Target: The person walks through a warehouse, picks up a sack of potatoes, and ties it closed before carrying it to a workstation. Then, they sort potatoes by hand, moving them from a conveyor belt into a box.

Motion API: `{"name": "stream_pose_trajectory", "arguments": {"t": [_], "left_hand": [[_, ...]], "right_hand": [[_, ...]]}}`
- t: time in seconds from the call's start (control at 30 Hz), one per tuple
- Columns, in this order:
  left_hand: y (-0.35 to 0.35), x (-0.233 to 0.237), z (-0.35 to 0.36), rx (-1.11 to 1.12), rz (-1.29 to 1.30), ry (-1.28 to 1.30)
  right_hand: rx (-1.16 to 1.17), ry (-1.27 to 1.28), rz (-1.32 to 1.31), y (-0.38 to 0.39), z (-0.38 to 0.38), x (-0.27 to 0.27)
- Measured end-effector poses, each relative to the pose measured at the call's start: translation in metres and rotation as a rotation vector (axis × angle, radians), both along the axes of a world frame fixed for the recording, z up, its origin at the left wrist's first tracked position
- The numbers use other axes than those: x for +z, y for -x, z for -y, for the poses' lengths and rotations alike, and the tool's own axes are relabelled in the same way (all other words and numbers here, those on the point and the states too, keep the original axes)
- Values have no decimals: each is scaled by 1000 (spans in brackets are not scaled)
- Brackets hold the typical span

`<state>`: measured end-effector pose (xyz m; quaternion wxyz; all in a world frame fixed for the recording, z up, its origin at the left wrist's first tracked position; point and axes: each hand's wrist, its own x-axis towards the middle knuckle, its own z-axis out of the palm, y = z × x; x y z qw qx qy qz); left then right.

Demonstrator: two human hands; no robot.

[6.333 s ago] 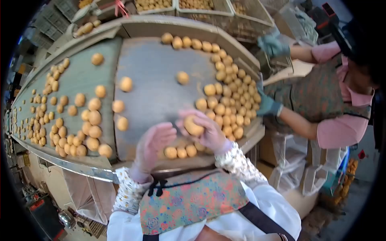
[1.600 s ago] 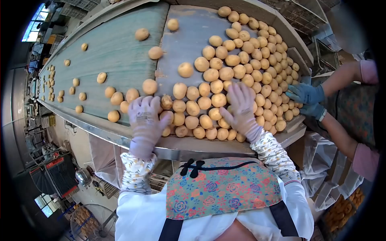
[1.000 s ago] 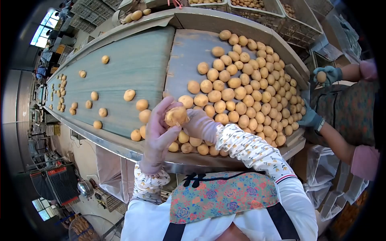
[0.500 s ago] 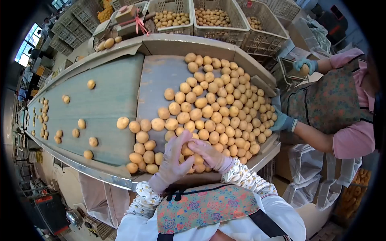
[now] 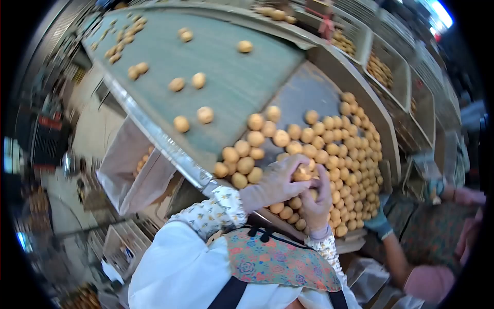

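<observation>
My gloved left hand (image 5: 278,181) curls its fingers and thumb around a potato (image 5: 302,173) above the near side of the pile. From the right, my gloved right hand (image 5: 317,202) closes its bent fingers against the same potato, partly hiding it. Many loose potatoes (image 5: 350,159) cover the grey sorting surface (image 5: 303,95) beyond and to the right of my hands. A smaller group of potatoes (image 5: 244,165) lies just left of my left hand.
Scattered potatoes sit on the green conveyor belt (image 5: 231,77), edged by a metal rail (image 5: 149,129). A pale sack (image 5: 123,165) hangs below it. Crates (image 5: 393,72) of potatoes stand behind the raised wall. A co-worker's gloved hand (image 5: 380,222) is at the pile's right end.
The view has swung left and tilted, so the belt now slants to the upper left. My hands stay together around a potato, with the left hand turned more sideways.
</observation>
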<state>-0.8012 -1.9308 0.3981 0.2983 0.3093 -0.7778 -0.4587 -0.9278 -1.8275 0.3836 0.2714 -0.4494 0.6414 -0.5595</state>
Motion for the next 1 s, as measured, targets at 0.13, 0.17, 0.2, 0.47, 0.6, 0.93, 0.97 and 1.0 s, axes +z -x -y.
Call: {"name": "stream_pose_trajectory", "arguments": {"t": [0.13, 0.17, 0.2, 0.47, 0.6, 0.93, 0.97, 1.0], "left_hand": [[-11, 2, 11, 103, -325, -165], [-17, 3, 9, 73, -399, -314], [-26, 14, 4, 10, -536, -626], [-195, 29, -47, 104, -892, -874], [-284, -12, -69, 573, -292, -836], [-163, -6, -30, 585, -160, 205], [-143, 0, -24, 465, -109, 234], [-125, 7, -21, 367, -57, 128]], "right_hand": [[62, -31, -599, 24, -17, -86], [116, -64, -334, 36, -13, -95], [136, -93, -68, 40, -5, -92], [278, -221, 558, -5, -4, -21], [444, -238, 772, -37, -21, -25], [358, -181, 370, -21, -7, -2], [340, -101, 194, -21, -8, -11], [301, -104, 237, -21, -10, -11]]}}
